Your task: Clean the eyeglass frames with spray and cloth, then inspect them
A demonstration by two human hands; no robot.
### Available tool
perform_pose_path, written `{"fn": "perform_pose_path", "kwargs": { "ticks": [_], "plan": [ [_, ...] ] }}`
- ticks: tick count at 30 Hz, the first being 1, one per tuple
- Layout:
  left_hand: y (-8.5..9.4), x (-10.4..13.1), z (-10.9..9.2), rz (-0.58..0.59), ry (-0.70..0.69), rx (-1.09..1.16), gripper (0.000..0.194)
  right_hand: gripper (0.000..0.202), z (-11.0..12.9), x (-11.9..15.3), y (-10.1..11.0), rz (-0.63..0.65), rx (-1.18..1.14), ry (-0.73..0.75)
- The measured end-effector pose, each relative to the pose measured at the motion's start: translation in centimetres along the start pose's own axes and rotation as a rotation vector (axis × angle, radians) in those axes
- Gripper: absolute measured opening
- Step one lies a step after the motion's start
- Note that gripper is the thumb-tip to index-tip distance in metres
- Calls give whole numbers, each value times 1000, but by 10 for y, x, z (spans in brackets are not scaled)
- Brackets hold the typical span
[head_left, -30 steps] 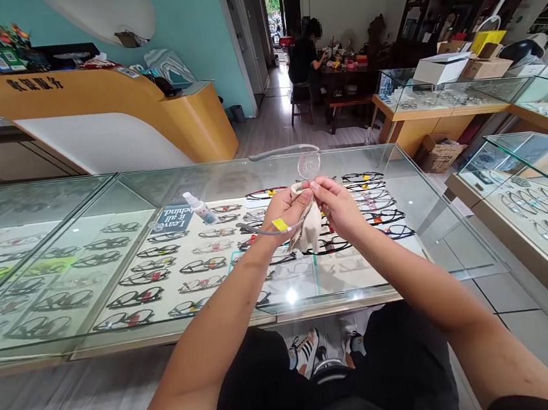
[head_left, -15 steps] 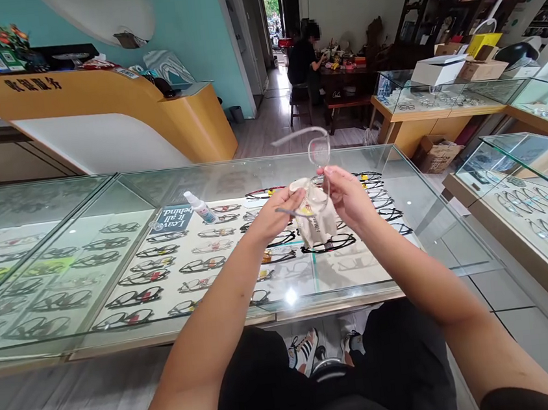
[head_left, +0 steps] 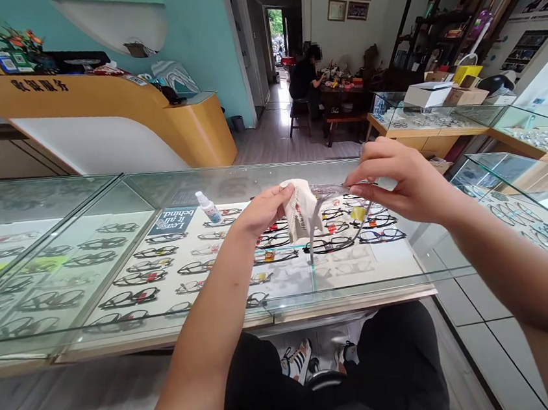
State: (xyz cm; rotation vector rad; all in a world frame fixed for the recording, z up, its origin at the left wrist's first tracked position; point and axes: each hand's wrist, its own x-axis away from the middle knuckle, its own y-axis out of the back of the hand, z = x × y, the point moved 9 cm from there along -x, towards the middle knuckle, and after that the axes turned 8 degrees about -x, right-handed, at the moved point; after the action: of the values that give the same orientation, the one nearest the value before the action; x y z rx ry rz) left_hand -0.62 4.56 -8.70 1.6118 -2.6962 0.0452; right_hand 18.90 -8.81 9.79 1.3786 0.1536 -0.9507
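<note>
My left hand [head_left: 267, 211] pinches a cream cloth [head_left: 301, 212], which hangs down over the glass counter. My right hand [head_left: 399, 182] grips a pair of clear-framed glasses [head_left: 329, 191] at one end, with the temples pointing down toward the counter. A yellow tag shows near the glasses, though I cannot tell whether it is on them or below. The glasses are beside the cloth; whether they touch is unclear. A white spray bottle [head_left: 209, 208] stands on the counter to the left of my left hand.
Rows of spectacle frames [head_left: 130, 298] lie inside the glass display case [head_left: 352, 293]. More display cases [head_left: 523, 205] are at the right, with boxes [head_left: 427, 94] on one farther back. A person [head_left: 307, 81] sits at a table in the back. A wooden reception desk [head_left: 146, 107] stands back left.
My right hand has moved right and nearer, turning the glasses so that their temples point down. The cloth is no longer around the glasses and hangs from my left hand. The view has shifted slightly.
</note>
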Motion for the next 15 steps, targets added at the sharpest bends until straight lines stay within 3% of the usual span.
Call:
{"fn": "perform_pose_path", "kwargs": {
  "ticks": [3, 7, 12, 15],
  "plan": [
    [1, 7, -8, 71, -13, -2, 65, 20, 27, -8, -8, 171, 341, 102],
    [-4, 18, -15, 182, -4, -36, 66, 18, 50, -17, -29, 295, 625, 240],
    [-22, 33, -19, 351, 27, -67, 62, 19, 60, -20, -61, 407, 745, 385],
    [-29, 36, -19, 393, 9, -44, 60, 19, 61, -19, -72, 428, 770, 428]
  ]
}}
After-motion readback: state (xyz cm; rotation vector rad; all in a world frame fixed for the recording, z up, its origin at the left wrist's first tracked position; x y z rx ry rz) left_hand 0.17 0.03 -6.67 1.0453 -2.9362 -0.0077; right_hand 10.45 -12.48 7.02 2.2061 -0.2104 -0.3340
